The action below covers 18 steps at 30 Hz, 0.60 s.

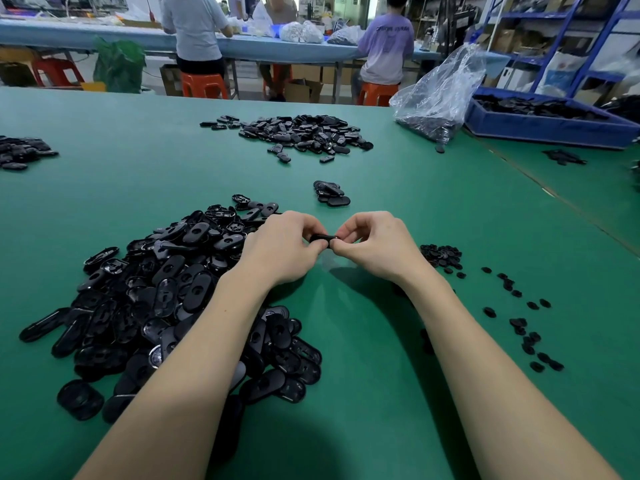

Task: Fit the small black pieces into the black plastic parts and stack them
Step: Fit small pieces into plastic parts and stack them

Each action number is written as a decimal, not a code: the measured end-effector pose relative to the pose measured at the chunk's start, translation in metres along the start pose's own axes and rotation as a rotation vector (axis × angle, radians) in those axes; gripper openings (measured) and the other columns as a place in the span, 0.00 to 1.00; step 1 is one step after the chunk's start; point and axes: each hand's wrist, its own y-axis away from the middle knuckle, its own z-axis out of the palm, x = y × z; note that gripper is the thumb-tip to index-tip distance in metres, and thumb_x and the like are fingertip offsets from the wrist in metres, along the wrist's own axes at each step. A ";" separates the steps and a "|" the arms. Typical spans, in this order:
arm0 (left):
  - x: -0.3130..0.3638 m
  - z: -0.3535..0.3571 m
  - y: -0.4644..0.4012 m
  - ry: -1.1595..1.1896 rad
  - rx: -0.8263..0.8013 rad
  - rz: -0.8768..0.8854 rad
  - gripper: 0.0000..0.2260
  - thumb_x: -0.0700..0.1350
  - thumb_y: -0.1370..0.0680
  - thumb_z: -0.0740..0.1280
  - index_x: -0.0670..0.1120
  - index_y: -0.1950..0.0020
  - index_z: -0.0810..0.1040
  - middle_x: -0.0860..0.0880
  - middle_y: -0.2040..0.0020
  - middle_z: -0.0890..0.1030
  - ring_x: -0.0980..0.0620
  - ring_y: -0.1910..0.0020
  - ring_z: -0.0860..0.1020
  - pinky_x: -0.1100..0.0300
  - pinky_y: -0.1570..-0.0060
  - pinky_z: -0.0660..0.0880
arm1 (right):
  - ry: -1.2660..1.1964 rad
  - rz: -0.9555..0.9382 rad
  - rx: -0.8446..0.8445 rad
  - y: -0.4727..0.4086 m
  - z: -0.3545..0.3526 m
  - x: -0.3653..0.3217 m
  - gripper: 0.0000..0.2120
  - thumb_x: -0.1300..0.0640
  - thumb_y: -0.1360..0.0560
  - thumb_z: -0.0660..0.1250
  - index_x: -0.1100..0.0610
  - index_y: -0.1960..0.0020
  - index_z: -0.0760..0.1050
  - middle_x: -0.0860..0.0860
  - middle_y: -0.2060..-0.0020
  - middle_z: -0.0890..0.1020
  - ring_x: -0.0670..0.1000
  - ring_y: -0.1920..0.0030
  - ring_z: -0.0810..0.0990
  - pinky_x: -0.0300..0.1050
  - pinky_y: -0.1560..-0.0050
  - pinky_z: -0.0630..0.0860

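One black plastic part (319, 238) is held edge-on above the green table (398, 341), between my two hands. My left hand (280, 249) pinches its left end and my right hand (372, 244) pinches its right end, fingers curled. A large loose pile of black oval parts (166, 299) lies to the left, partly under my left forearm. Small black pieces (441, 255) lie scattered to the right of my right wrist. A short stack of parts (330, 194) sits just beyond my hands.
Another pile of black parts (304, 135) lies farther back, and a smaller one (20, 152) at the left edge. A clear plastic bag (436, 95) and a blue bin (550, 123) stand at the back right. People sit at a far bench.
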 end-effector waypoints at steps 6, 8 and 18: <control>0.001 0.000 -0.001 0.012 0.010 -0.016 0.06 0.56 0.24 0.70 0.63 0.61 0.76 0.61 0.60 0.79 0.52 0.52 0.80 0.54 0.48 0.77 | -0.038 -0.054 0.028 0.001 0.003 0.000 0.07 0.53 0.31 0.77 0.49 0.63 0.79 0.41 0.70 0.82 0.38 0.72 0.75 0.29 0.70 0.69; 0.001 0.000 -0.001 0.025 0.026 -0.025 0.05 0.56 0.25 0.70 0.63 0.60 0.77 0.60 0.58 0.80 0.52 0.52 0.80 0.53 0.48 0.78 | -0.006 -0.099 0.004 0.001 0.001 0.000 0.06 0.52 0.30 0.76 0.47 0.59 0.79 0.42 0.66 0.83 0.40 0.72 0.74 0.35 0.67 0.71; -0.009 -0.004 0.001 -0.019 0.087 -0.015 0.09 0.52 0.23 0.69 0.57 0.44 0.77 0.58 0.51 0.81 0.52 0.51 0.79 0.53 0.46 0.77 | 0.344 -0.108 0.204 -0.025 0.006 0.002 0.09 0.46 0.29 0.72 0.44 0.50 0.80 0.38 0.58 0.83 0.45 0.55 0.78 0.43 0.57 0.71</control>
